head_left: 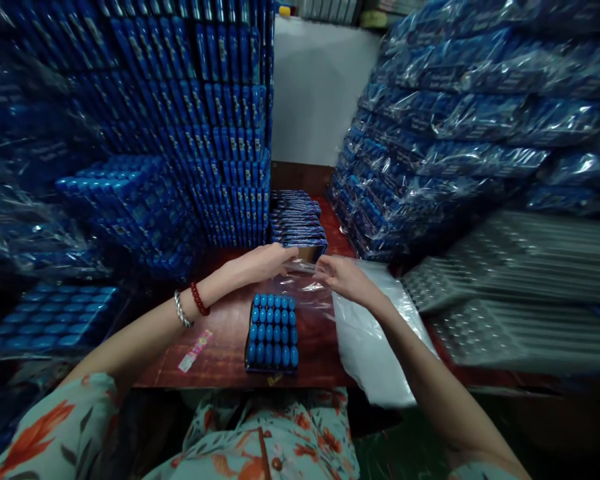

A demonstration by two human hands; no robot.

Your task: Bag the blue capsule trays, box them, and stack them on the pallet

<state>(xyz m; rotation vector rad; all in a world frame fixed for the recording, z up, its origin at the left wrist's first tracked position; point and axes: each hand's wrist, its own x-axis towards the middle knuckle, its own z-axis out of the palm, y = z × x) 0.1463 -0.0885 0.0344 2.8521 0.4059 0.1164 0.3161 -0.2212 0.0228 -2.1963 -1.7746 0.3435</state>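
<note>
A thin clear plastic bag (307,288) stretches between my two hands above the table. My left hand (270,260) has its fingers closed at the bag's left side. At its right side, my right hand (343,275) pinches the film. Just below them, near the table's front edge, stands a block of blue round-ended pieces (273,333) in tight rows. Neither hand touches it. Behind my fingers is a row of dark blue printed cartons (297,217); the nearest shows a brown inside. A pile of flat clear bags (375,340) lies under my right forearm.
Tall stacks of blue packs (235,133) rise at the left and back. Film-wrapped blue packs (455,120) tower on the right, above grey ridged stacks (520,313). More blue blocks (55,317) sit at left. A pink-and-white strip (195,351) lies on the reddish table (220,367).
</note>
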